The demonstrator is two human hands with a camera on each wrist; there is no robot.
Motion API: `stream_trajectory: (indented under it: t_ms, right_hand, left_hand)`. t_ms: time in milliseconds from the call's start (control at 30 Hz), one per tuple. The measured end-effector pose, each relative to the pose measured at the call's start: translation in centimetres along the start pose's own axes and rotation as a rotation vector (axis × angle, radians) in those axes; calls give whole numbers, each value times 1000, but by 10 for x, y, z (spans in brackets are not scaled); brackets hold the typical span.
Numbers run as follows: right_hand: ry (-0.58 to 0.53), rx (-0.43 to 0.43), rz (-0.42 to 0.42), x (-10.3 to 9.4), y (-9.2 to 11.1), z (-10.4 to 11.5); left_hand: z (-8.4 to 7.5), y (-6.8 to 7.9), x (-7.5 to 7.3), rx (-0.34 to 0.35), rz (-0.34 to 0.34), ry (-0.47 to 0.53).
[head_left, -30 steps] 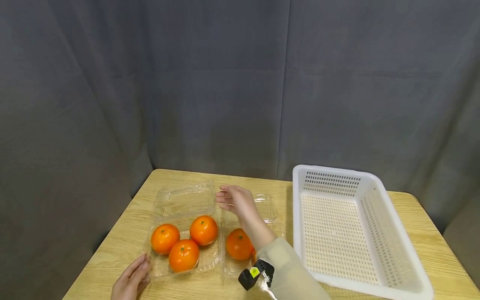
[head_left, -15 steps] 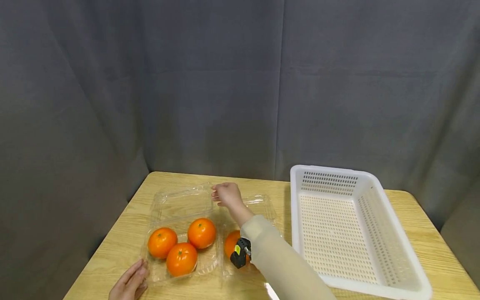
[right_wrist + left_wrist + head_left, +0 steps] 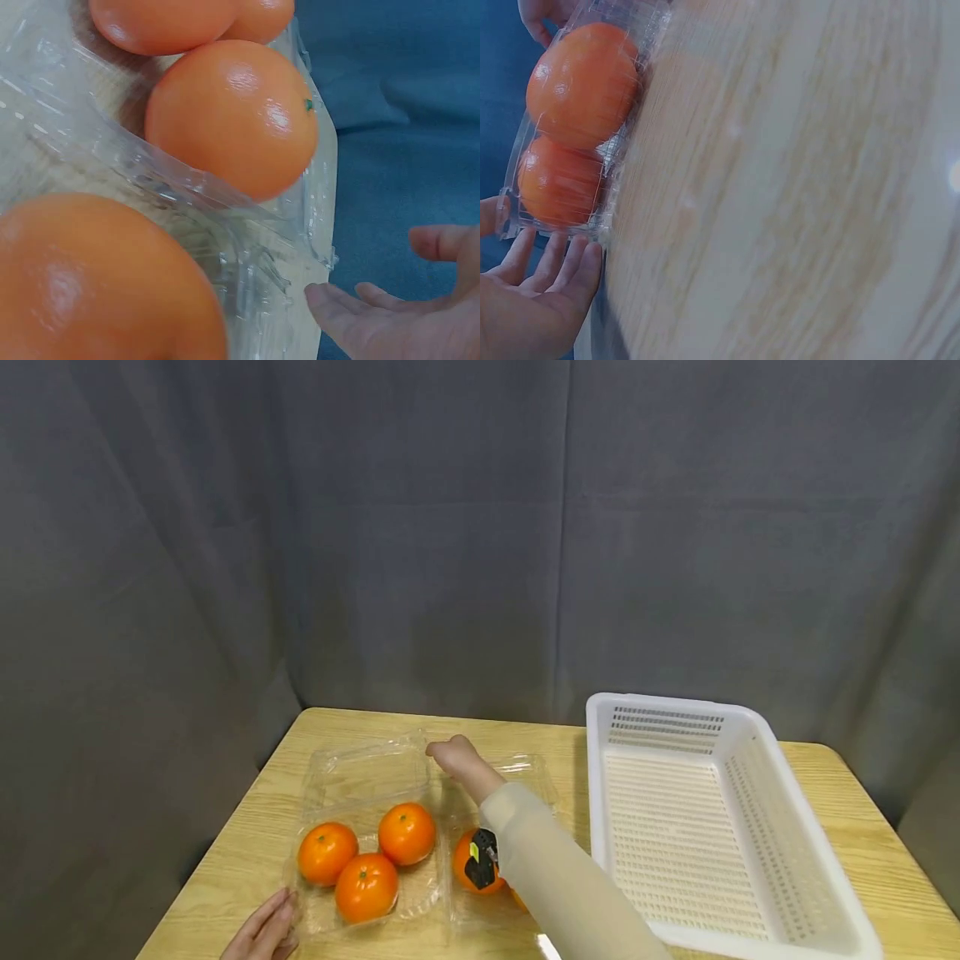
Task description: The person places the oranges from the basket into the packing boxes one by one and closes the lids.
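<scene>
Three oranges (image 3: 367, 887) sit in the base of a clear plastic clamshell box (image 3: 420, 893) on the left of the table. Its lid (image 3: 360, 777) lies folded back behind them. My left hand (image 3: 262, 928) touches the box's near left corner; in the left wrist view, the left fingers (image 3: 551, 259) lie nearly straight along its end. My right hand (image 3: 456, 758) reaches to the far right corner of the lid. In the right wrist view, the right fingers (image 3: 337, 304) are extended near the plastic corner, thumb spread apart, nothing between them.
A second clear box (image 3: 525, 768) with oranges (image 3: 472, 860) stands to the right, partly covered by my right sleeve (image 3: 555, 877) and wrist camera (image 3: 482, 860). A white perforated basket (image 3: 596, 793) stands on the right side. Grey curtain (image 3: 450, 527) hangs behind the table (image 3: 247, 843).
My right hand has shifted slightly left to the lid's corner and turned, its fingers now less visible from above. The right sleeve has moved forward over the second box. My left hand stays at its corner.
</scene>
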State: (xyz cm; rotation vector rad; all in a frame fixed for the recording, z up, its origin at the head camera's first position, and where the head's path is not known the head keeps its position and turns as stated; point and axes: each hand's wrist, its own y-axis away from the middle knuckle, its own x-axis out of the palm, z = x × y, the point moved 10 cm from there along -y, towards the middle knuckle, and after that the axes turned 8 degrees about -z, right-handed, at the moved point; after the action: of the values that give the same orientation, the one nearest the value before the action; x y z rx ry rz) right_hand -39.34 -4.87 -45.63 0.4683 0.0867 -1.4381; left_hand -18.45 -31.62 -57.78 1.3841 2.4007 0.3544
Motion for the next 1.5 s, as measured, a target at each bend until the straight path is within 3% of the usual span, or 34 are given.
stream_trajectory:
  t_ms: [200,433,667,767,800,900,1000,1033,1133,1300,1500]
  right_hand:
    - [-113,57,41,12,2,-4]
    - [-293,107,-17,7,4,-4]
    - [-407,114,-54,2,6,-7]
    - [-393,77,-51,4,-6,-10]
    - [-401,16,-48,7,-19,-15]
    - [-342,-88,-73,7,-34,-15]
    - [-286,-164,-103,1,-23,-2]
    - [-244,-150,-124,-4,-9,7]
    - [-194,-183,-166,-11,9,20]
    - [-176,-229,-208,-14,12,26]
    - [-223,-357,-289,-25,20,44]
  left_hand:
    - [-1,0,0,19,5,24]
    - [-3,2,0,18,-17,87]
    - [-5,3,-1,20,-25,71]
    - [-5,3,-1,19,-24,72]
    - [-5,3,-1,18,-22,71]
    - [-3,3,-1,16,-20,76]
    - [-2,3,-1,15,-22,90]
    - [-2,3,-1,16,-23,97]
    - [-2,3,0,18,-30,105]
    - [-5,5,-1,20,-39,86]
    - [-9,3,2,29,-40,36]
